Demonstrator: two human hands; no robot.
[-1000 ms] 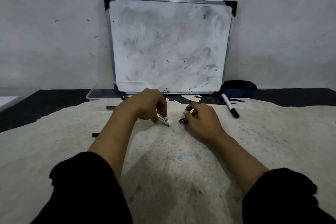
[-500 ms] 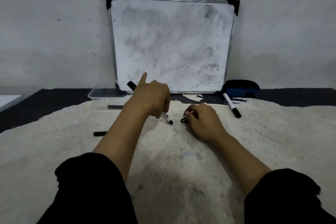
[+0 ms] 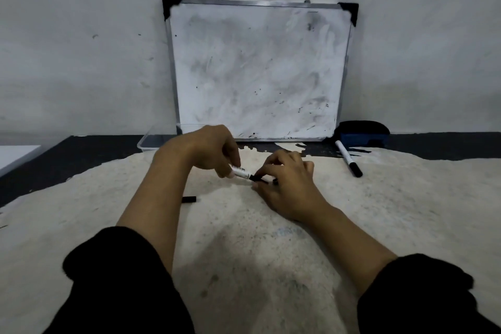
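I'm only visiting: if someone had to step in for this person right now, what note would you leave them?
Left hand: grips the marker by its white barrel.
Right hand: pinches a black cap at the marker's tip.
Done: cap and tip are brought together; whether the cap is seated cannot be told.
Left: probably press the cap home, then set the marker down.
Nearby: second marker by the eraser; a short black piece on the cloth.

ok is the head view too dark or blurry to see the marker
Head view: dim, flat light, no glare; the marker between left hand and right hand is sharp enough, its label unreadable; a soft shadow darkens the cloth between the forearms.
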